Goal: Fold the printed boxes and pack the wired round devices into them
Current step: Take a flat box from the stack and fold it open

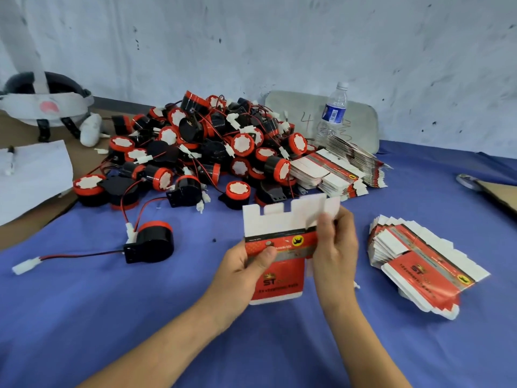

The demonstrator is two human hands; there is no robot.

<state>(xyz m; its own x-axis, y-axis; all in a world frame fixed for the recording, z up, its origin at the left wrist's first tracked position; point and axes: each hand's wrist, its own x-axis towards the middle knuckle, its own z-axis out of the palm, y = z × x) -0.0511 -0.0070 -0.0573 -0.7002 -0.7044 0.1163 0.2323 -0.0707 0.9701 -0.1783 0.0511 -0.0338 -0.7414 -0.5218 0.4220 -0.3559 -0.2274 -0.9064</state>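
Red device pile (pixel 201 147) sits behind flat box (pixel 281 278), stack (pixel 419 256) beside.

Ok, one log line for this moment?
stage: folding | left hand: grips flat printed box | right hand: pinches its edge | loose device: on cloth, unpacked

Above the near half of the blue cloth (pixel 84 317), the left forearm (pixel 167 340) and right forearm (pixel 355 340) are bare, with skin showing right up to the wrists. The left hand (pixel 246 264) and right hand (pixel 334 247) are bare as well, with short, plain, rounded nails. Fine hairs run along the left forearm.
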